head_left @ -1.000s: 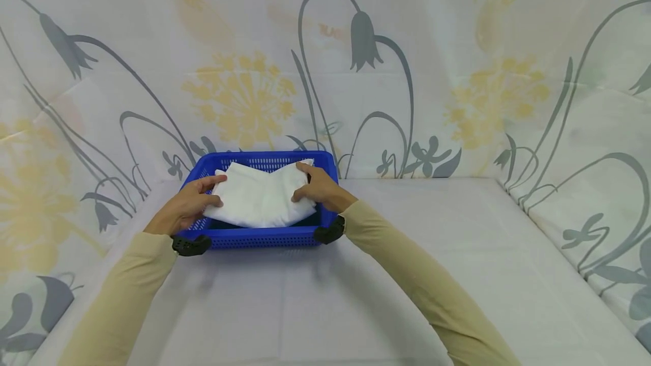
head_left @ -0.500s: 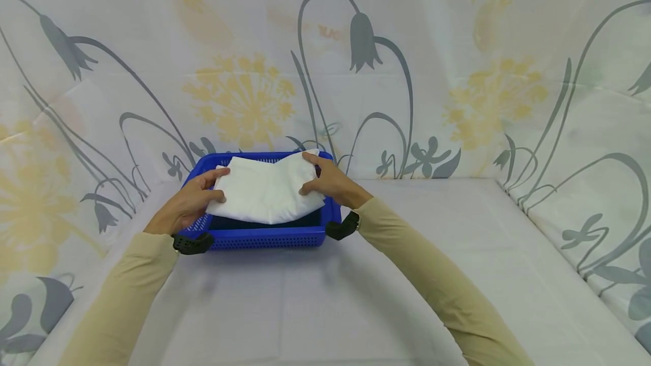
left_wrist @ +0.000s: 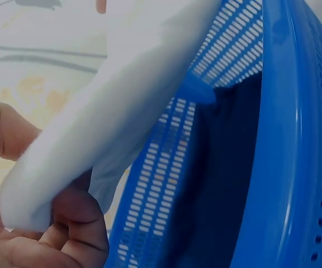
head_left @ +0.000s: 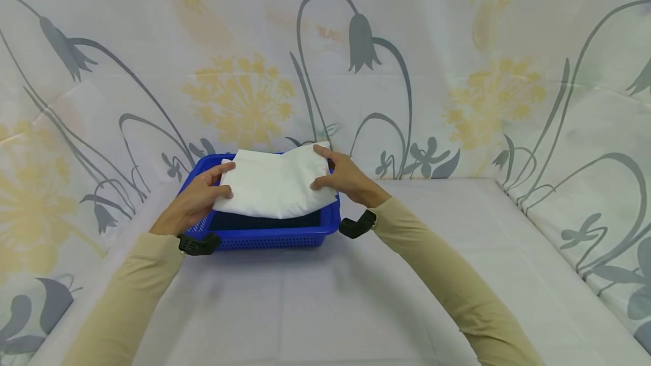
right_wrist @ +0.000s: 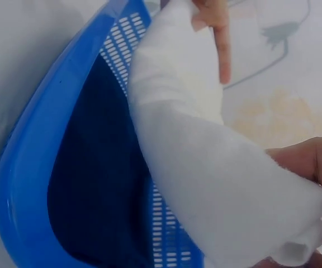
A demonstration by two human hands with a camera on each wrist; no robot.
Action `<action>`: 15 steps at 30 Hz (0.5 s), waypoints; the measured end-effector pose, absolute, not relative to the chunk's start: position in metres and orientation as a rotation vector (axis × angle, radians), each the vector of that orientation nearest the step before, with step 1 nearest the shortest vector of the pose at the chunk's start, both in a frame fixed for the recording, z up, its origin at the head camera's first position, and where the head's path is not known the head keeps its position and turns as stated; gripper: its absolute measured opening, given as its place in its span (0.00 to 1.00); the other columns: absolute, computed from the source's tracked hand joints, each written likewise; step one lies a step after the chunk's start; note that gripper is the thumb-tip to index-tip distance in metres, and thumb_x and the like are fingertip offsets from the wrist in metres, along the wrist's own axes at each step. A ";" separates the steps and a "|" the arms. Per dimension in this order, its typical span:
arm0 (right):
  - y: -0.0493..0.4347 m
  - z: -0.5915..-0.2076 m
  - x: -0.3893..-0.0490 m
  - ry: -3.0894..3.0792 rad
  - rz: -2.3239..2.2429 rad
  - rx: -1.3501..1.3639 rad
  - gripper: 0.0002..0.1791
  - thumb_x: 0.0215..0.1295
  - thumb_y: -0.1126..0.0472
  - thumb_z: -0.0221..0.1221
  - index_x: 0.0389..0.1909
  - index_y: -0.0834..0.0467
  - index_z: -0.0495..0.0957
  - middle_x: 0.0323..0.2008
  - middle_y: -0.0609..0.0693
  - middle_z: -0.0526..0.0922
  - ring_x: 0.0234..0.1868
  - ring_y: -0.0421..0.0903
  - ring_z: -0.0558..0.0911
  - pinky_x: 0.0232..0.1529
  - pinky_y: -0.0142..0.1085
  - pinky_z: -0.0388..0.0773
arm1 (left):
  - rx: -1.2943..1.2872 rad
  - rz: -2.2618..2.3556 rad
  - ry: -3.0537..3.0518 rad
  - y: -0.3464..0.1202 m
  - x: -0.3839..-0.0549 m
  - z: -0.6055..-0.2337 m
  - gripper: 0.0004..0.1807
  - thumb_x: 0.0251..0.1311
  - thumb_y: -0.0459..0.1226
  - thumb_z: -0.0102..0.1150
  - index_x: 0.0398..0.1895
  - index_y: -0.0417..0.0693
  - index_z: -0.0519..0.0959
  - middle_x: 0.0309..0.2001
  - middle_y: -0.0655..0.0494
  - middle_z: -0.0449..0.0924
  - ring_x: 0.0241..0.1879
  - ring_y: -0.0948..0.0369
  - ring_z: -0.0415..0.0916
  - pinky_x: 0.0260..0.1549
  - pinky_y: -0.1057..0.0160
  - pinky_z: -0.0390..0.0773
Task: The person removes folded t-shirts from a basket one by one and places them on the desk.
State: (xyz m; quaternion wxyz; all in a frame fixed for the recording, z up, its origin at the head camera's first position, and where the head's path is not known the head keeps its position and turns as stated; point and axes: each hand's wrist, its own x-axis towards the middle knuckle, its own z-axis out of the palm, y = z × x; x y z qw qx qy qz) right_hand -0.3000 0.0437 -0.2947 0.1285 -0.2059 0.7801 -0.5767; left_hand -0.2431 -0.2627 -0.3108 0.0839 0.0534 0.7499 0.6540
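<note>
A folded white cloth (head_left: 277, 182) is held up over a blue plastic basket (head_left: 269, 238), sagging a little in the middle. My left hand (head_left: 200, 194) grips its left end, thumb on the near side and fingers curled beneath, as the left wrist view shows. At the right end my right hand (head_left: 351, 179) pinches the cloth between thumb and fingers. Below, a dark navy cloth (right_wrist: 99, 167) lies flat inside the basket. Some of the fingers are hidden by the white cloth.
The basket stands on a table covered with a white sheet (head_left: 407, 275), close to the back. Behind it hangs a white curtain (head_left: 432, 44) printed with grey and yellow flowers. Black straps (head_left: 199, 244) sit on both wrists.
Both hands have lifted the white cloth up from inside the basket and shifted it slightly to the right. More of the dark navy cloth beneath now shows. The basket stays in place.
</note>
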 end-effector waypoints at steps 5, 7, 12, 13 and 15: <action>0.057 -0.291 -0.299 2.238 -1.734 -0.622 0.51 0.52 0.75 0.65 0.76 0.55 0.52 0.69 0.58 0.60 0.64 0.51 0.66 0.57 0.43 0.70 | 0.166 2.010 2.204 -0.252 -0.242 -0.306 0.45 0.56 0.20 0.46 0.77 0.44 0.45 0.74 0.44 0.41 0.54 0.55 0.61 0.41 0.68 0.74; 0.061 -0.290 -0.299 2.236 -1.746 -0.621 0.51 0.51 0.75 0.65 0.76 0.54 0.52 0.69 0.58 0.61 0.64 0.51 0.66 0.57 0.43 0.70 | 0.166 2.036 2.193 -0.248 -0.242 -0.305 0.45 0.56 0.20 0.46 0.77 0.44 0.45 0.72 0.43 0.44 0.52 0.56 0.63 0.41 0.68 0.74; 0.073 -0.288 -0.297 2.222 -1.771 -0.633 0.51 0.51 0.75 0.65 0.76 0.55 0.52 0.67 0.59 0.62 0.63 0.52 0.66 0.57 0.45 0.70 | 0.195 2.076 2.171 -0.238 -0.242 -0.303 0.44 0.56 0.19 0.45 0.77 0.44 0.46 0.71 0.43 0.45 0.52 0.57 0.63 0.41 0.69 0.74; 0.076 -0.287 -0.297 2.219 -1.780 -0.633 0.51 0.51 0.75 0.65 0.76 0.56 0.52 0.67 0.59 0.62 0.63 0.52 0.66 0.58 0.44 0.70 | 0.199 2.078 2.171 -0.236 -0.242 -0.303 0.44 0.56 0.19 0.45 0.77 0.45 0.45 0.71 0.44 0.45 0.53 0.57 0.63 0.41 0.69 0.74; 0.081 -0.287 -0.297 2.214 -1.797 -0.623 0.51 0.51 0.75 0.65 0.76 0.55 0.52 0.67 0.59 0.63 0.62 0.51 0.66 0.58 0.44 0.69 | 0.200 2.088 2.162 -0.233 -0.242 -0.303 0.44 0.57 0.19 0.45 0.78 0.46 0.46 0.72 0.44 0.45 0.53 0.57 0.63 0.41 0.70 0.74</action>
